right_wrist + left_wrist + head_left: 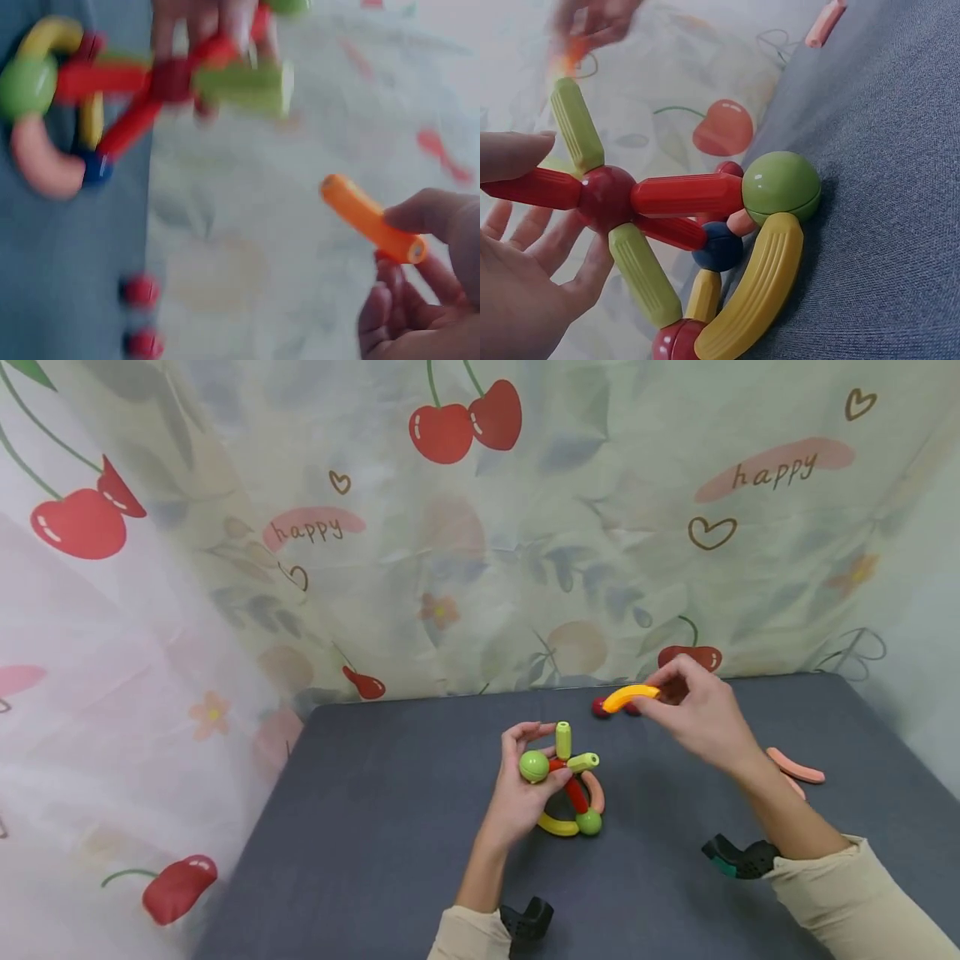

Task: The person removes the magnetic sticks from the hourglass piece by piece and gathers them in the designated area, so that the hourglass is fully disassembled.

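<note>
My left hand (517,793) holds a built frame of rods and balls by its upper part, thumb and fingers around a red rod (536,189). In the left wrist view a red ball (606,198) joins red and light green rods; a green ball (781,184), a dark blue ball (718,247) and a curved yellow piece (759,289) lie lower. Another green ball (534,766) sits beside the left thumb. Up and to the right, my right hand (701,714) pinches a curved orange piece (367,217) between thumb and fingers, apart from the frame.
Two red balls (141,290) rest near the back edge of the dark table (390,810), behind the orange piece. Curved pink pieces (798,767) lie at the right, partly behind my right forearm. A printed cloth (480,543) hangs behind the table.
</note>
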`<state>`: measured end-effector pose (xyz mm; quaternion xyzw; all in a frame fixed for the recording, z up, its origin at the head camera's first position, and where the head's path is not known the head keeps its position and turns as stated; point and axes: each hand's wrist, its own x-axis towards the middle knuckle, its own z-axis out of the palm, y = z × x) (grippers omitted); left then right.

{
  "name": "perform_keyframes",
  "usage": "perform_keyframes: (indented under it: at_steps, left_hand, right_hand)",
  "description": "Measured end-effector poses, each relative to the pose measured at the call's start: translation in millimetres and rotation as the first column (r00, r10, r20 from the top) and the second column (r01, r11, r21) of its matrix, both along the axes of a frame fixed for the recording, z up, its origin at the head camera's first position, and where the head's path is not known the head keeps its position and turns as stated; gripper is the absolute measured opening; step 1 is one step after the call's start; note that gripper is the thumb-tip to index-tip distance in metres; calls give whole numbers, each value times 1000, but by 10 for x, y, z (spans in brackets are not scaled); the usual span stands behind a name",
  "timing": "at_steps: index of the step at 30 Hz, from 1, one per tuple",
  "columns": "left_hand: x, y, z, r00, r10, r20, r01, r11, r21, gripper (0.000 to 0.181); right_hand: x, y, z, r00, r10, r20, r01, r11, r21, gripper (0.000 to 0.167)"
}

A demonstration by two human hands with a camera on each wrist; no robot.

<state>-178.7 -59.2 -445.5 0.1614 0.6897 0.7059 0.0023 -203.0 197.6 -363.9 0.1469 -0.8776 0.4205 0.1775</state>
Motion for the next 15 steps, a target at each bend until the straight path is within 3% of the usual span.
perform_keyframes:
  at_steps: [4, 7, 10, 12, 15]
  left_hand:
    - [-9, 3, -5, 1000, -11, 25, 11, 1000, -10, 51]
    - [-11, 4, -1, 998, -37, 46, 38, 999, -19, 43]
    - [-6, -3, 4, 996, -54, 67, 57, 997, -45, 39]
    - [-1, -6, 11, 996, -60, 71, 65, 996, -60, 37]
    - [5, 9, 7, 997, -59, 53, 63, 995, -75, 34]
  right_hand:
    - [29, 541, -219, 982, -147, 120, 139, 987, 76, 37]
    - [66, 951, -423, 937, -281, 207, 258, 957, 130, 49]
    - [99, 1314, -616, 859, -418, 295, 384, 908, 168, 58]
    - [110, 1507, -746, 786, -505, 358, 472, 863, 179, 60]
    - [140, 1727, -926, 658, -611, 439, 594, 780, 197, 59]
